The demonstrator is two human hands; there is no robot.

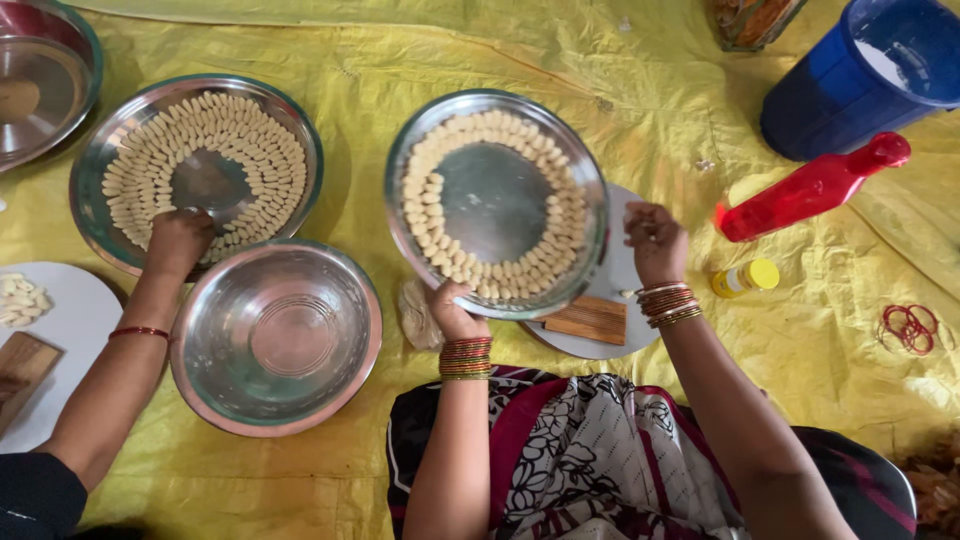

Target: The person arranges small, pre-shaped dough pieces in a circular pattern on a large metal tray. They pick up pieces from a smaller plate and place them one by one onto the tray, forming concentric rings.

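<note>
left hand [455,318]: fingers hidden under steel plate [497,203] rim | blue bucket [868,75]: cut off at top-right edge

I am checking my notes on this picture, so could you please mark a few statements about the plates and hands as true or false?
1. The left hand grips the near rim of the steel plate ringed with small dough pieces. True.
2. The right hand holds the red bottle. False: the bottle lies apart on the yellow cloth.
3. The steel bowl is full of dough pieces. False: it is empty.
4. Another person's hand rests on the other filled plate. True.
5. The blue container lies tipped over. False: it stands upright.
</note>
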